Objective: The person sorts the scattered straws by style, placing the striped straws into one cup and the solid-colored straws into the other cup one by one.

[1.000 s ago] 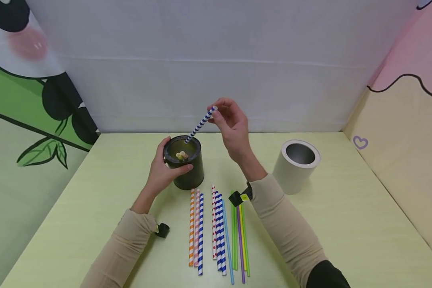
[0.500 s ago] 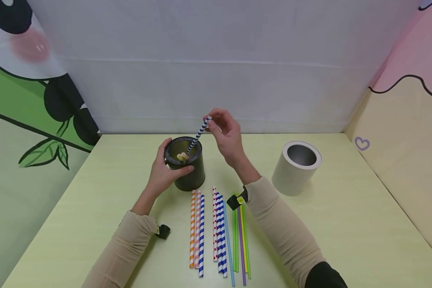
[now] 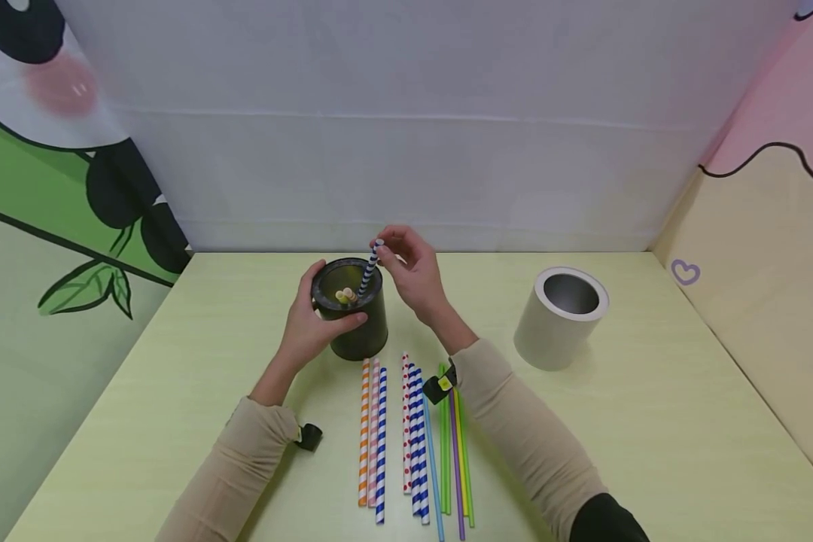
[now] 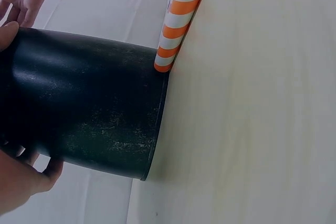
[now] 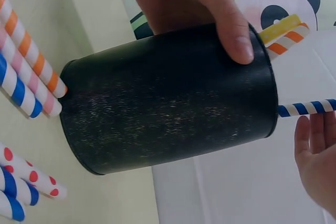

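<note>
Straw, striped in blue and white, has just slid lower and more upright into the mouth of the black cylindrical holder. The right hand has come down with it, nearer the rim. Only the upper part stands out, so the insertion looks well along. The right grip seems to pinch the straw near its top between thumb and fingers, though the contact is partly hidden. The left hand clasps the holder, thumb across its near face. A yellow straw and an orange-striped straw stand inside too.

On the table, loose straws lie on the near side of the holder, striped, dotted and plain. A white cylindrical holder stands well apart on the right.

No brand or lettering is legible on either holder. The purple heart on the right wall is a drawing; any marking on the yellow patch at the right wrist is too small to read.
</note>
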The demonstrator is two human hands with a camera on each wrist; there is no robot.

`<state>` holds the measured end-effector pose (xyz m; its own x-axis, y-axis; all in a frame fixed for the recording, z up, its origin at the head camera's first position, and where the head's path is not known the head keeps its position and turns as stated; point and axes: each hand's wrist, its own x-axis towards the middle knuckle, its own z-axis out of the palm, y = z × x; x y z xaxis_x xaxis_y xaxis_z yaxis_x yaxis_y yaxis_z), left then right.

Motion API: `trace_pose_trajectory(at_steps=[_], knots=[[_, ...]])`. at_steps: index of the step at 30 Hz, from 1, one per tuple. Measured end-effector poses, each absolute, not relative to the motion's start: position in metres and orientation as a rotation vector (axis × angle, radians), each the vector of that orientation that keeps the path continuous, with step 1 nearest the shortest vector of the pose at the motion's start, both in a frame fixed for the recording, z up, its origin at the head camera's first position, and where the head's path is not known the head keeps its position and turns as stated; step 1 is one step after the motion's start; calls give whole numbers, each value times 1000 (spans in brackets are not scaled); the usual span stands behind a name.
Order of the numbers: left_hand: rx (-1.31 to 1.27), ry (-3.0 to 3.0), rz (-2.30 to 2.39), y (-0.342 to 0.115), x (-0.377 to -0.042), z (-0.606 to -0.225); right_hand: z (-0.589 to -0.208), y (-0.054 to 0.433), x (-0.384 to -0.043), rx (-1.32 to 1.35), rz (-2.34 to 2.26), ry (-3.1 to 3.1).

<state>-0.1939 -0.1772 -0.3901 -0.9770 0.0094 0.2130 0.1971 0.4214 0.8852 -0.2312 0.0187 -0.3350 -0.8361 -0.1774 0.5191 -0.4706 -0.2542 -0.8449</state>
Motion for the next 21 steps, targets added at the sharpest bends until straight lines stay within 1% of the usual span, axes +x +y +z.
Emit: trace_pose_trajectory(at_steps=[7,14,21], knots=[[-189,-2500,-1599,-177,-193,-390,-346,16,-230,776,2162,-1872],[-192,-2499,-1594,-177,-193,-388,-349,17,-226,776,2099,-1961],[-191,-2494,-1590,-177,-193,-388,-355,21,-229,811,2073,-1979]])
